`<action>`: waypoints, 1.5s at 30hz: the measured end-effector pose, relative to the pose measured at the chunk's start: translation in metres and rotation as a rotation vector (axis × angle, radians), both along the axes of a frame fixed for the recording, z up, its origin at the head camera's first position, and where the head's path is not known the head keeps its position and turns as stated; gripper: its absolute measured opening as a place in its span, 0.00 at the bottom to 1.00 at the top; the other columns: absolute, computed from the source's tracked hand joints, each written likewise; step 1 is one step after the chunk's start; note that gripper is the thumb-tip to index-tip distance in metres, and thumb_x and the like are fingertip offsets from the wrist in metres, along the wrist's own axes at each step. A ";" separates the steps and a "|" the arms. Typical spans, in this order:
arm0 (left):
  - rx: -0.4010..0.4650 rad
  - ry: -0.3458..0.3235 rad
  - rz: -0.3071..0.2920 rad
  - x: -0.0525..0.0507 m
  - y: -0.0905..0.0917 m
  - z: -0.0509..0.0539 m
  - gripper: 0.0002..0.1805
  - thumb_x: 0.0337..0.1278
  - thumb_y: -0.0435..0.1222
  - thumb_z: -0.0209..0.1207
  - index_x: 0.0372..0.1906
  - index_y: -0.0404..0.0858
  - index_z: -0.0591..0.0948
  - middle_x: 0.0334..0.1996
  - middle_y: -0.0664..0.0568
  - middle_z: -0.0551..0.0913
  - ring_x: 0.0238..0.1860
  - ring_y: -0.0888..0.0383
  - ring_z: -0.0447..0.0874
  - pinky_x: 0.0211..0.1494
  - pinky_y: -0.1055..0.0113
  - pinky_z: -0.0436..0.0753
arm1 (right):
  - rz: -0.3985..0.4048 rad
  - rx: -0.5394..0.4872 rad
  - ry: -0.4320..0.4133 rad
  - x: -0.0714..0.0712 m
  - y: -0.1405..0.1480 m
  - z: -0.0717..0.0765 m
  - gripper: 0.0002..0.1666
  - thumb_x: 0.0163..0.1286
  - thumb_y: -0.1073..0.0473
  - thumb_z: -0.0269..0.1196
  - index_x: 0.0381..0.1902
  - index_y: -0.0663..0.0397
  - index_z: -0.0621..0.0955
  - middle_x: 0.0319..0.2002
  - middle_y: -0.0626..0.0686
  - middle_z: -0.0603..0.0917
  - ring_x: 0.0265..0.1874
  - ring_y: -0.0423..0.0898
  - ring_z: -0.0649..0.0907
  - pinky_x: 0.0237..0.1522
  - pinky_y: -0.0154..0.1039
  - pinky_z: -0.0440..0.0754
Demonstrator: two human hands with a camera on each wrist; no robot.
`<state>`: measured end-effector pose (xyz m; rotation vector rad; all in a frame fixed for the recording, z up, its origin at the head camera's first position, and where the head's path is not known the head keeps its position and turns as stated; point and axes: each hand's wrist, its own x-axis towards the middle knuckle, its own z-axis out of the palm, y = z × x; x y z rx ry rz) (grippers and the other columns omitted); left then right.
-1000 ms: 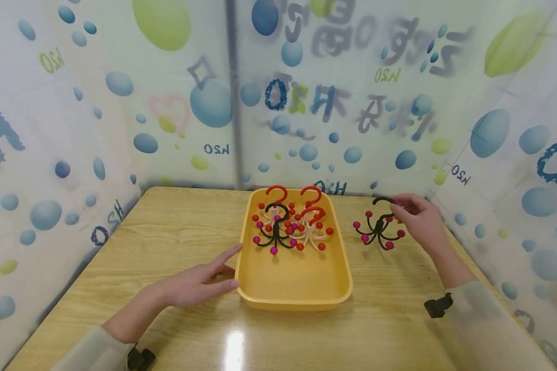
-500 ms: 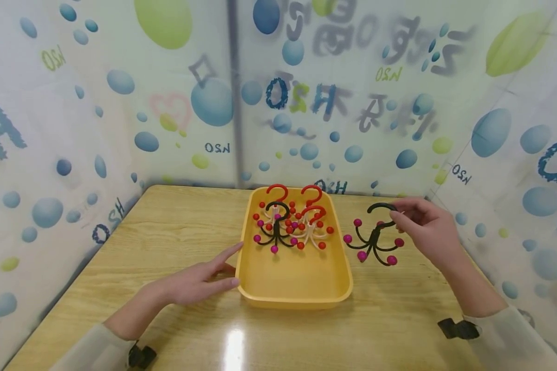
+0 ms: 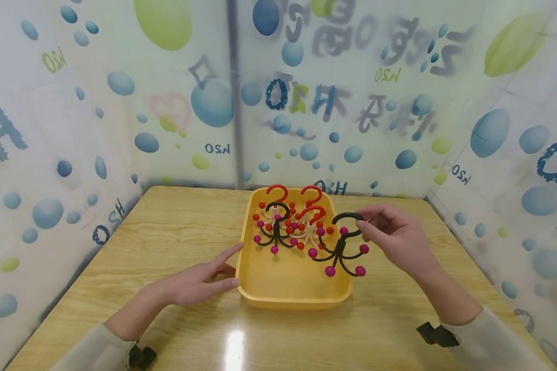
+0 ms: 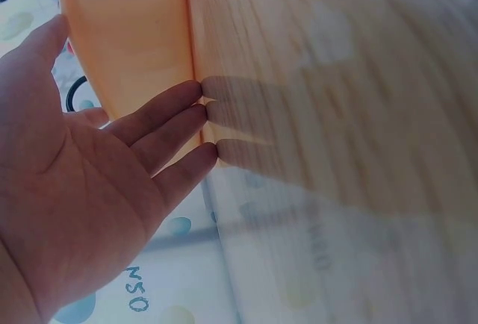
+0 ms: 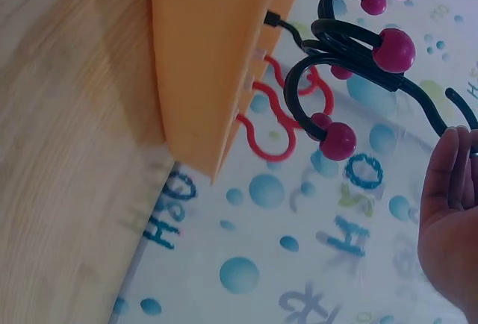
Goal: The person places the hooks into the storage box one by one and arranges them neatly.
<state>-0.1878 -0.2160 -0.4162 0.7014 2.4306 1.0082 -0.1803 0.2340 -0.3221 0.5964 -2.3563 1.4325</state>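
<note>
My right hand [image 3: 399,239] pinches the top hook of a black multi-arm hook hanger [image 3: 340,247] with magenta ball tips. The hanger is held up over the right rim of a yellow tray [image 3: 288,283]; in the right wrist view the black hanger [image 5: 366,63] hangs beside the tray's wall. Inside the tray's far half stand another black hanger [image 3: 276,229] and several white ones with red hooks and red balls, such as the white hanger [image 3: 310,234]. My left hand [image 3: 197,283] has its fingers extended and touches the tray's left side, as the left wrist view also shows.
The tray stands on a wooden table [image 3: 176,226]. Patterned curtains [image 3: 353,103] enclose the table at the back and both sides. Dark cameras are strapped at both wrists, such as the wrist camera [image 3: 438,335].
My right hand has lifted the black hanger off the table and carried it left, to above the tray's right rim. My left hand has stayed at the tray's left side.
</note>
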 end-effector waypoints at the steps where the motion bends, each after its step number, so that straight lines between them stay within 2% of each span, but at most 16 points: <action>1: -0.001 0.001 -0.001 0.000 0.000 0.000 0.46 0.85 0.58 0.53 0.92 0.59 0.43 0.72 0.41 0.82 0.74 0.38 0.81 0.77 0.30 0.73 | 0.009 0.004 -0.007 0.000 -0.004 -0.001 0.10 0.78 0.67 0.69 0.54 0.58 0.89 0.32 0.46 0.89 0.28 0.44 0.87 0.30 0.33 0.87; 8: -0.006 0.008 -0.002 -0.001 0.000 0.000 0.46 0.85 0.58 0.54 0.92 0.58 0.43 0.72 0.41 0.83 0.74 0.37 0.80 0.78 0.30 0.73 | 0.062 0.036 -0.099 -0.008 -0.029 -0.015 0.10 0.79 0.62 0.70 0.55 0.54 0.88 0.39 0.58 0.89 0.32 0.50 0.88 0.35 0.36 0.90; 12: -0.003 0.003 0.000 -0.001 0.000 0.001 0.46 0.85 0.58 0.54 0.92 0.58 0.43 0.72 0.41 0.83 0.74 0.38 0.80 0.78 0.30 0.73 | 0.079 0.052 -0.151 -0.014 -0.040 -0.025 0.10 0.79 0.61 0.71 0.55 0.53 0.88 0.42 0.57 0.90 0.34 0.51 0.88 0.38 0.38 0.91; 19: 0.006 0.001 -0.004 0.001 0.000 0.000 0.46 0.86 0.57 0.54 0.92 0.58 0.43 0.72 0.40 0.82 0.73 0.37 0.81 0.77 0.30 0.74 | 0.118 0.065 -0.184 -0.026 -0.055 -0.039 0.12 0.78 0.62 0.71 0.55 0.60 0.87 0.44 0.58 0.92 0.35 0.56 0.88 0.38 0.40 0.92; 32: 0.012 -0.003 -0.011 0.001 0.001 0.001 0.46 0.86 0.57 0.53 0.92 0.57 0.42 0.72 0.41 0.82 0.72 0.38 0.82 0.76 0.32 0.76 | 0.149 0.104 -0.228 -0.041 -0.070 -0.049 0.12 0.79 0.61 0.71 0.55 0.59 0.87 0.42 0.58 0.93 0.36 0.54 0.90 0.40 0.39 0.92; 39: 0.011 -0.004 -0.012 0.001 0.001 0.001 0.45 0.86 0.57 0.53 0.92 0.57 0.42 0.72 0.42 0.82 0.73 0.39 0.82 0.76 0.32 0.75 | 0.138 0.159 -0.249 -0.045 -0.072 -0.053 0.11 0.80 0.59 0.70 0.56 0.54 0.88 0.40 0.54 0.92 0.40 0.58 0.91 0.44 0.50 0.93; 45: 0.013 -0.010 -0.009 0.000 0.001 0.001 0.46 0.86 0.57 0.53 0.92 0.58 0.42 0.72 0.42 0.82 0.73 0.39 0.82 0.76 0.32 0.75 | 0.134 0.162 -0.263 -0.047 -0.071 -0.053 0.11 0.80 0.60 0.69 0.56 0.54 0.88 0.38 0.51 0.91 0.41 0.65 0.90 0.40 0.39 0.91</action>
